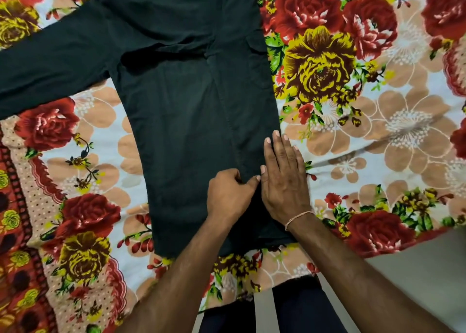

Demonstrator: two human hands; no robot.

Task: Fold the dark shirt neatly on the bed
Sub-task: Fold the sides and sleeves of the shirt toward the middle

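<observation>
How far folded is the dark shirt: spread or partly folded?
Partly folded. The dark shirt has its right side turned in over the body, straight edge there; the left sleeve lies spread out on the bedsheet.

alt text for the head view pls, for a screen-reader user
A dark shirt lies spread on a floral bedsheet, its right side already folded inward and one sleeve stretched out to the left. Near the hem, the right hand presses flat on the folded edge while the left hand pinches the fabric beside it.
</observation>
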